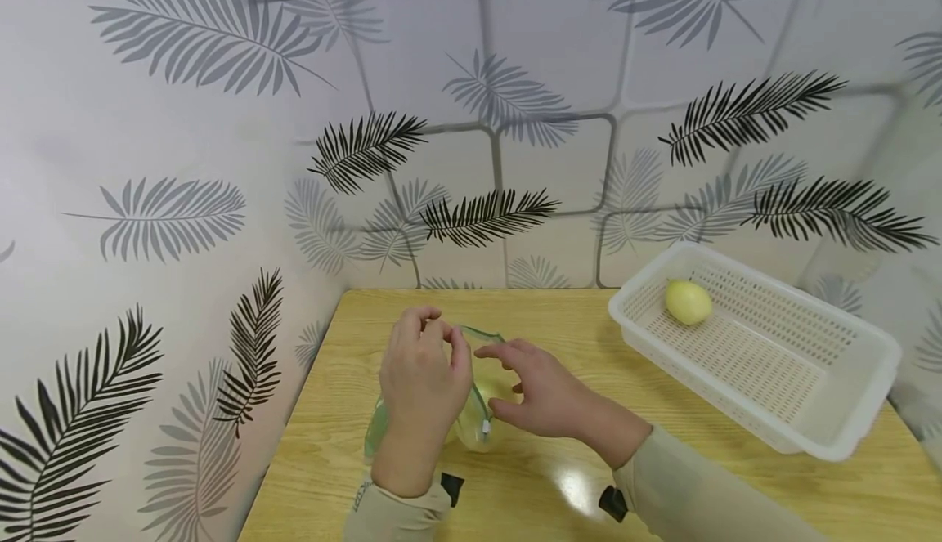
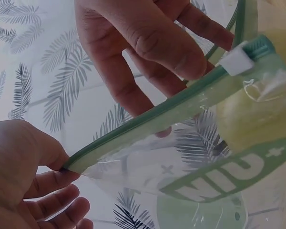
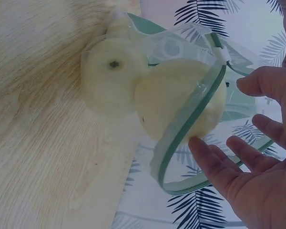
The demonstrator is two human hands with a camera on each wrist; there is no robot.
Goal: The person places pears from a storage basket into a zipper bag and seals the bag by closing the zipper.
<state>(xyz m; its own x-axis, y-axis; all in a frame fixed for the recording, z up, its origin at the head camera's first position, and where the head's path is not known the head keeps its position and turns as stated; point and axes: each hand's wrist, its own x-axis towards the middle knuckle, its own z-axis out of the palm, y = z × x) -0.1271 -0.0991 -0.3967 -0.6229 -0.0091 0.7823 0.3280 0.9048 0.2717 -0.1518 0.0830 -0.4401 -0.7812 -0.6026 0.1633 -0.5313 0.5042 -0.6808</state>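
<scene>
The worktop (image 1: 574, 313) is a light wood-grain surface, yellowish in the head view, with a glossy finish: a bright reflection lies near its front, between the forearms. Its rear edge meets a wall (image 1: 545, 11) covered with pale paper. The wall pattern consists of grey and black feather-shaped leaves over rounded rectangular outlines. A second wall face, with the same pattern, adjoins the left side.

A white plastic basket (image 1: 746, 407) stands at the right rear of the worktop, set obliquely. Its floor and sides are perforated. One yellow fruit (image 1: 688, 302) rests inside, toward the left end.

The clear bag (image 2: 209, 186), with green printing, a green closure strip and a white slider (image 2: 236, 60), is located on the worktop, left of the basket. At least two pale yellow fruits (image 3: 181, 100) are inside it, side by side.

Left hand (image 1: 424, 370): thumb and forefinger pinch one end of the closure strip. Right hand (image 1: 540, 391): fingers spread wide at the bag mouth, gripping nothing. Both forearms wear beige sleeves (image 1: 695, 485).
</scene>
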